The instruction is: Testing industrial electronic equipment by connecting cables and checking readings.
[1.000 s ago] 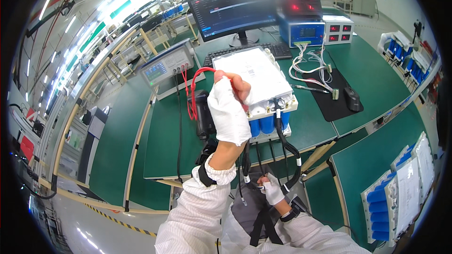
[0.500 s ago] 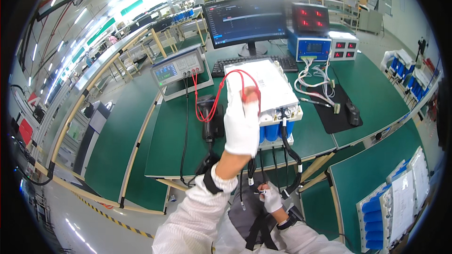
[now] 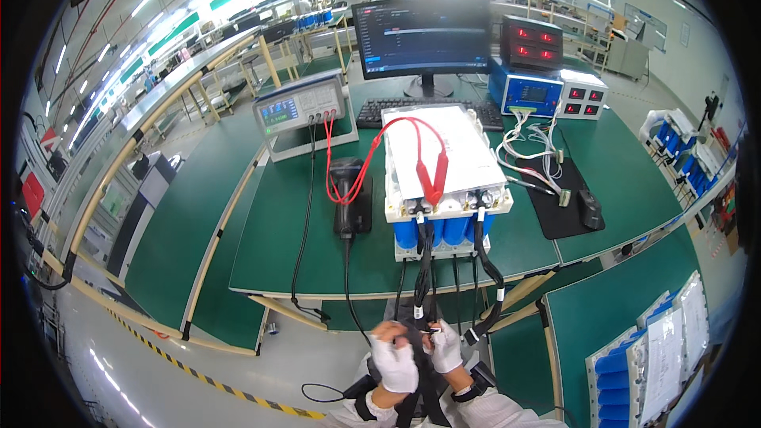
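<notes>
You appear to be on cable handling at the front of the white-framed battery pack (image 3: 456,208), with both hands low, just past the table edge. Your left hand (image 3: 395,357) has its fingers half curled and blurred, and whether they hold anything cannot be told. Your right hand (image 3: 446,349), beside it, has its fingers bent in close by the dangling black cables (image 3: 424,265); a firm grip there is too small to make out. Any next move seems to call for sorting one lead from another without tugging the pack.

The pack stands on the green worktable (image 3: 269,254), near its front edge, a white sheet (image 3: 444,139) covering its top. Red test clips (image 3: 441,170) lie over that sheet's front, their leads looping back to the bench meter (image 3: 301,107). A barcode scanner (image 3: 346,198) sits left of the pack, a monitor (image 3: 424,36) behind it. More blue-celled packs (image 3: 618,380) stand on the right-hand table; yellow-black tape (image 3: 190,368) crosses the floor.
</notes>
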`<control>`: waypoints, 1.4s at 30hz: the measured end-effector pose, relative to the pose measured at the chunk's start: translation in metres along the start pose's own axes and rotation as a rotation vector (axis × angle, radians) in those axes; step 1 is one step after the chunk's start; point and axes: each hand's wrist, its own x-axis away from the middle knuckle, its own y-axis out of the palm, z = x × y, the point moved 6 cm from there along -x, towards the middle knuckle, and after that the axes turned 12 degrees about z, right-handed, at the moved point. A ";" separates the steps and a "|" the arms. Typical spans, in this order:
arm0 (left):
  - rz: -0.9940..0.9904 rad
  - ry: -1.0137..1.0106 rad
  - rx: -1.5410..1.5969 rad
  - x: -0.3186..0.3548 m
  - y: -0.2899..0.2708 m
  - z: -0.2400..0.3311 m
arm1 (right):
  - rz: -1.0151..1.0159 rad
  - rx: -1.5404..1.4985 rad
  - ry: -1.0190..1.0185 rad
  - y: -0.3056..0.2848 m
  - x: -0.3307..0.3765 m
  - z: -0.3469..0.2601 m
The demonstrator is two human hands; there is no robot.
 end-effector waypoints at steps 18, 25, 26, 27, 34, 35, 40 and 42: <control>-0.586 -0.608 -0.018 0.053 0.064 -0.075 | -0.157 -0.926 0.342 -0.019 -0.031 0.074; -0.533 -0.628 0.075 0.044 0.053 -0.070 | -0.064 -0.195 -0.037 -0.002 -0.012 0.023; -0.537 -0.628 0.076 0.046 0.055 -0.072 | -0.066 -0.178 -0.050 0.000 -0.012 0.020; -0.520 -0.625 0.084 0.047 0.056 -0.075 | -0.069 -0.166 -0.058 0.001 -0.012 0.018; -0.525 -0.596 0.069 0.054 0.061 -0.078 | -0.161 -0.359 0.050 -0.010 -0.022 0.038; -0.524 -0.596 0.066 0.054 0.060 -0.079 | -0.162 -0.360 0.052 -0.008 -0.020 0.036; -0.538 -0.568 -0.008 0.040 0.056 -0.059 | -0.073 -0.054 -0.118 -0.004 -0.013 0.019; -0.532 -0.568 -0.017 0.052 0.048 -0.075 | -0.082 -0.034 -0.136 0.008 -0.001 -0.004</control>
